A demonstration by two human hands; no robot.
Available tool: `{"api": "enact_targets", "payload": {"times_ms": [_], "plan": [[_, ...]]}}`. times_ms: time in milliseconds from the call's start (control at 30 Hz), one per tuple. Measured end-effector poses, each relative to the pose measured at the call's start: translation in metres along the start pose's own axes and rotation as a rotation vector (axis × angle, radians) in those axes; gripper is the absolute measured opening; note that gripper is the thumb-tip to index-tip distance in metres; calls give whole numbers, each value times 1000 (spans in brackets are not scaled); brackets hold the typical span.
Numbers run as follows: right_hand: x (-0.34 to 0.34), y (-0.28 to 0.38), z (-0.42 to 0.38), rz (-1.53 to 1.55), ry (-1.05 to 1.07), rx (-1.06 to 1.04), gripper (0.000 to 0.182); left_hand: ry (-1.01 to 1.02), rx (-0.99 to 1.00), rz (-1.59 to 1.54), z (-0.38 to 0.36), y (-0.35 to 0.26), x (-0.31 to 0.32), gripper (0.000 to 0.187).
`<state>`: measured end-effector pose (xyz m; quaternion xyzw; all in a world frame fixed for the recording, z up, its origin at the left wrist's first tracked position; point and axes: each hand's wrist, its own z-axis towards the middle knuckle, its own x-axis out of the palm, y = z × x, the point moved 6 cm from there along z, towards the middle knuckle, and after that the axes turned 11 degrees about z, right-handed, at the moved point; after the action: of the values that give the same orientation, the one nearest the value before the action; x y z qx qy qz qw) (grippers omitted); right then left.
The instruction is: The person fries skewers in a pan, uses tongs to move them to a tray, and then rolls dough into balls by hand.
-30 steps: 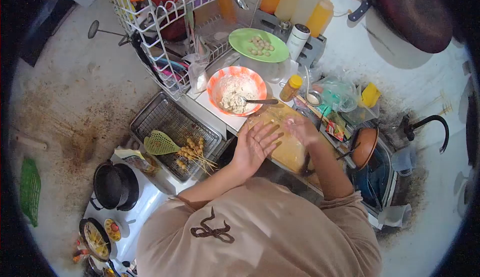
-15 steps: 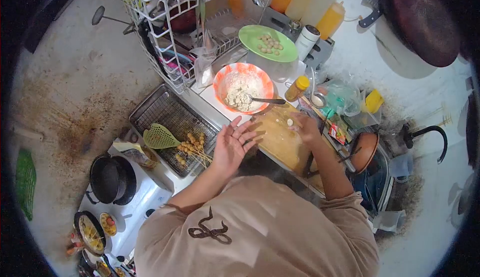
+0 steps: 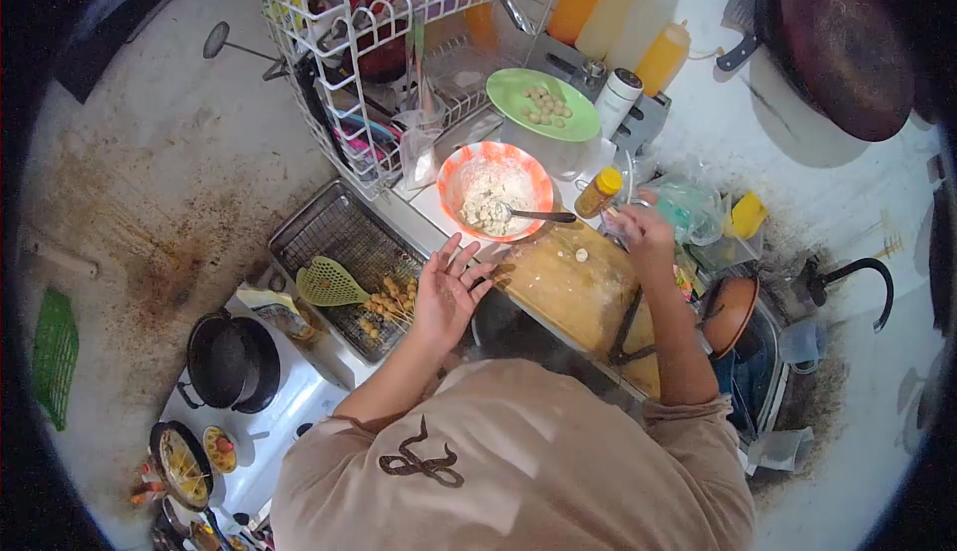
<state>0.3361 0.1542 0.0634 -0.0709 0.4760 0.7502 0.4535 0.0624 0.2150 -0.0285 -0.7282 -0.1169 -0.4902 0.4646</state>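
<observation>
My left hand (image 3: 451, 290) is palm up with its fingers spread and holds nothing, just below the orange-and-white bowl (image 3: 547, 174). Crumbly pale dough (image 3: 487, 209) and a spoon (image 3: 543, 216) are in that bowl. My right hand (image 3: 643, 230) is raised beside the yellow-capped jar (image 3: 598, 192), past the far right part of the wooden board (image 3: 568, 287). Its fingers are bent, and whether they hold anything is too small to tell. One small pale dough ball (image 3: 581, 255) lies on the board. Several more balls (image 3: 546, 107) rest on the green plate (image 3: 505, 90).
A wire-rack tray (image 3: 299, 227) holds a green slotted ladle (image 3: 329, 282) and skewered balls (image 3: 392, 300). Black pots (image 3: 227, 360) stand on the stove at left. A white dish rack (image 3: 344, 83) is behind. Plastic bags (image 3: 688, 204) and the sink tap (image 3: 867, 260) are at right.
My right hand has moved up and right, away from the dough ball on the board toward the jar. My left hand has shifted slightly left and down. The whole view has shifted a little.
</observation>
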Motion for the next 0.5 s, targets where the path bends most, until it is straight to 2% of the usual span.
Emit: {"api": "enact_targets", "payload": {"times_ms": [67, 167, 233, 300, 367, 500], "plan": [[21, 39, 25, -113, 151, -184, 20, -33, 11, 12, 1, -2, -7, 45], [93, 93, 44, -196, 376, -471, 30, -58, 29, 27, 2, -9, -8, 43], [156, 66, 38, -171, 537, -576, 35, -54, 47, 29, -1, -14, -6, 43], [212, 22, 36, -272, 741, -270, 36, -51, 57, 23, -4, -17, -10, 41], [232, 18, 36, -308, 876, -114, 35, -57, 64, 15, -9, -21, -15, 41], [233, 43, 38, -451, 992, -249, 27, -143, 84, 13, -22, -33, -31, 40]]}}
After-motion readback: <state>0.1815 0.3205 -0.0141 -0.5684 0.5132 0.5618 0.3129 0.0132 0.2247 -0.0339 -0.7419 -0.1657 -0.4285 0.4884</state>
